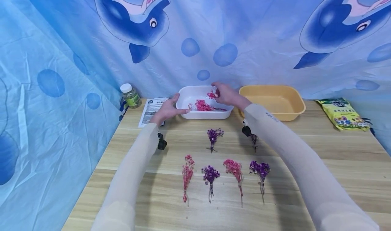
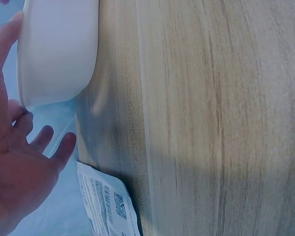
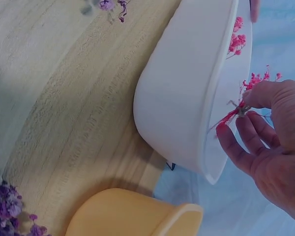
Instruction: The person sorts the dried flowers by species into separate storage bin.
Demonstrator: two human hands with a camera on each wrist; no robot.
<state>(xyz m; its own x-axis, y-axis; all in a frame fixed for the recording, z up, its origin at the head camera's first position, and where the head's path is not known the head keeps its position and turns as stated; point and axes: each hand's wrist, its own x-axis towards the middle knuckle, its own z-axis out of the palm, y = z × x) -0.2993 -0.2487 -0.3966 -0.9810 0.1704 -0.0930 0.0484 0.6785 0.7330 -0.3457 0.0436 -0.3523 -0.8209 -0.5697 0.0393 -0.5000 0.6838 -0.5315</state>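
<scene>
My left hand [image 1: 167, 110] is at the left end of a white plastic basin [image 1: 207, 115], thumb and index finger spread along its rim and the other fingers loose. Over the right side of that basin, my right hand [image 1: 227, 94] pinches a small bunch of pink dried flowers [image 3: 255, 80] by its tied stems. Inside the basin lies another pink bunch [image 1: 203, 105]. Nearest in front on the table is a purple dried flower bunch [image 1: 213, 136]. Closer to me lie pink bunches [image 1: 187, 173] [image 1: 233, 168] and purple bunches [image 1: 210, 174] [image 1: 260, 170].
A yellow basin [image 1: 300, 105] stands right of the white one. Another dried bunch [image 1: 254, 140] is partly hidden by the right forearm. A printed packet [image 1: 149, 110] and a lidded jar [image 1: 131, 96] are at left; a yellow-green bag [image 1: 342, 113] lies far right. A curtain hangs behind.
</scene>
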